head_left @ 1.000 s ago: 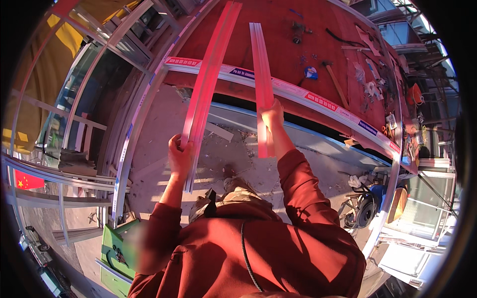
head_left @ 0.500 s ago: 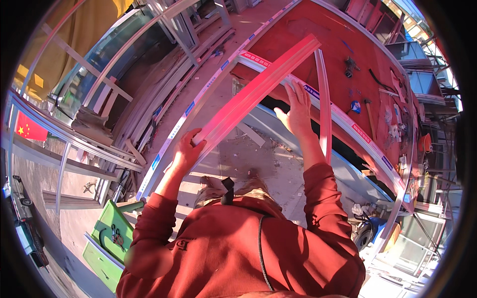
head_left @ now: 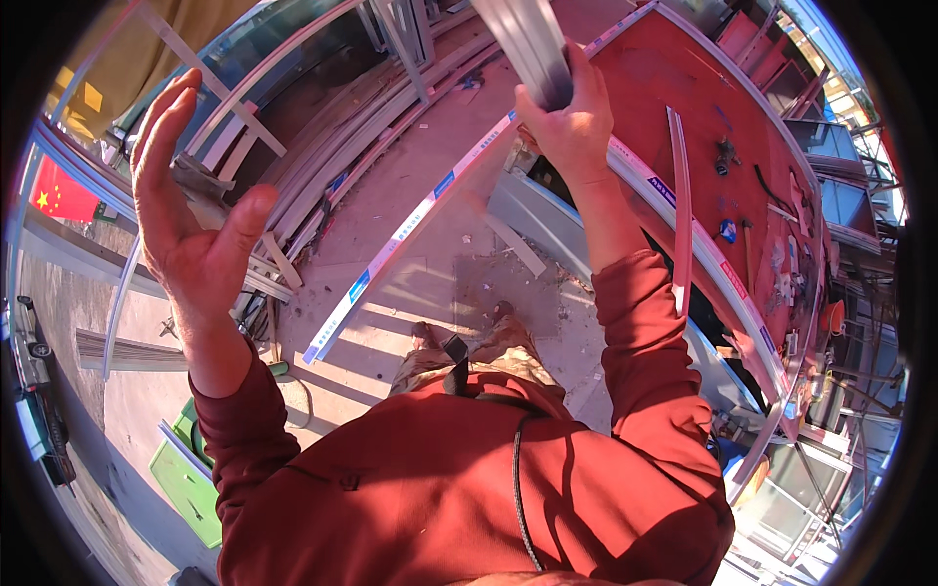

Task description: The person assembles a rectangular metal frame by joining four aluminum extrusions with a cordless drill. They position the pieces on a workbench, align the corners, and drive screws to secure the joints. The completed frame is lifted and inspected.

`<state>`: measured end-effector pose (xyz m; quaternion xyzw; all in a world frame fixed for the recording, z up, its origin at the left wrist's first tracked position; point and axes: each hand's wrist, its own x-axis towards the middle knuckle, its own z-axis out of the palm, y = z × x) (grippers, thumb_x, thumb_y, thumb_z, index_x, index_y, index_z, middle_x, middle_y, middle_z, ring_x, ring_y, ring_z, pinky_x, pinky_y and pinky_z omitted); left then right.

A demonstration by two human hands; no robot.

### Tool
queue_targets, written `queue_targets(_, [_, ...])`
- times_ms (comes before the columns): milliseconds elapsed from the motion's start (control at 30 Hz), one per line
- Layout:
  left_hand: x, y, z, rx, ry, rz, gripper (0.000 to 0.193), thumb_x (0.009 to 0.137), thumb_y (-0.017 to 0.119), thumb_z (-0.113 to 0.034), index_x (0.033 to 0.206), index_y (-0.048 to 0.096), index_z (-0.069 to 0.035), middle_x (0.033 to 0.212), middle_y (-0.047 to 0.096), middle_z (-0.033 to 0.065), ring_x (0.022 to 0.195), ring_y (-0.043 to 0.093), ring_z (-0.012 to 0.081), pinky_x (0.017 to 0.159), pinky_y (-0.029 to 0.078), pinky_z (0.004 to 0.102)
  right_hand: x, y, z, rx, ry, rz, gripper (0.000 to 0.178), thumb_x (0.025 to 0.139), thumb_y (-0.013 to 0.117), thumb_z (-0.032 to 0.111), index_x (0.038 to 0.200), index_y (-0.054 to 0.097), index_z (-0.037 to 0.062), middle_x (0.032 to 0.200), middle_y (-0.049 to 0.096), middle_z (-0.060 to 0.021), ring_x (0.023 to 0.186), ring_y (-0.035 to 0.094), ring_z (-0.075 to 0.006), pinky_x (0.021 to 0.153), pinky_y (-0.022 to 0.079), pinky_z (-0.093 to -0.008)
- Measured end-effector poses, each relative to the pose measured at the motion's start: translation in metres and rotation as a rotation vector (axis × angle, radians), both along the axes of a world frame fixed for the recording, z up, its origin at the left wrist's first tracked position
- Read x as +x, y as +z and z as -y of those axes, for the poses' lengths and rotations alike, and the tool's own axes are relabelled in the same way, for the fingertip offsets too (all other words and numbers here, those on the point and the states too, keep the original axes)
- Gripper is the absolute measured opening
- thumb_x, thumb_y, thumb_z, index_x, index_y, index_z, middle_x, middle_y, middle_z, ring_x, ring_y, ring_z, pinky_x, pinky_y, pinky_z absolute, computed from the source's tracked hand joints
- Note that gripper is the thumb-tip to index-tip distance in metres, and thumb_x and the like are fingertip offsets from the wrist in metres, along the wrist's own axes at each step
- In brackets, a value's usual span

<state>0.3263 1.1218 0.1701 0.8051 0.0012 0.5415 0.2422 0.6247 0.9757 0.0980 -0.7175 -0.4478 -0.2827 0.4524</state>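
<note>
My right hand [head_left: 575, 132] is closed around a silver aluminium profile [head_left: 523, 39], raised in front of me and running out past the top edge of the picture. At the left, my left hand [head_left: 191, 220] is lifted with its fingers stretched apart, touching nothing. Between my hands, a long profile with blue-and-white film [head_left: 401, 239] slants down toward me. To the right of my right forearm, a shorter pinkish profile [head_left: 681, 210] lies across another long filmed profile [head_left: 728, 283] on the red-topped table [head_left: 674, 83].
On the table are a power drill [head_left: 725, 156], a blue roll [head_left: 728, 230] and a hammer [head_left: 749, 239]. Stacked profiles [head_left: 381, 132] and frames stand at the left, near a red flag [head_left: 66, 190]. A green box [head_left: 186, 488] is at lower left. Grey panel [head_left: 542, 220] ahead.
My left hand has let go of the long profile and swung up to the left. My right hand, open before, now grips a profile, raised upward. The view has shifted a little.
</note>
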Motion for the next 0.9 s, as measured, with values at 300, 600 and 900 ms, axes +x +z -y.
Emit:
queue_targets(300, [0.07,-0.253,0.094,-0.44,-0.207,-1.013,0.075,0.076,0.073,-0.019,0.142,0.039,-0.008,0.142,0.042,0.0197,0.132,0.04,0.038,0.108,0.036,0.0444,0.034,-0.159,0.019,0.731,0.082,-1.443,0.043,0.086,0.067,0.039,0.113,0.05,0.0098,0.079,0.049,0.0003,0.056,0.044,-0.0098,0.049,0.039,-0.0264])
queue_targets(600, [0.01,-0.328,0.097,-0.484,-0.244,-1.227,0.059,0.082,0.063,-0.015,0.137,0.046,-0.003,0.117,0.06,0.0243,0.113,0.057,0.038,0.098,0.045,0.0415,0.068,-0.28,0.002,0.562,-0.235,-1.805,0.048,0.089,0.056,0.057,0.113,0.051,0.0158,0.083,0.046,0.0005,0.059,0.046,-0.0113,0.05,0.041,-0.0272])
queue_targets(900, [0.144,-0.371,-0.031,-1.048,0.068,-1.039,0.068,0.088,0.057,-0.06,0.121,0.058,0.0,0.114,0.063,0.0154,0.106,0.059,0.0234,0.092,0.045,0.0375,0.051,-0.308,-0.062,0.455,-0.148,-1.921,0.05,0.088,0.053,0.064,0.107,0.053,0.0183,0.072,0.043,0.003,0.053,0.042,-0.0081,0.045,0.036,-0.0258])
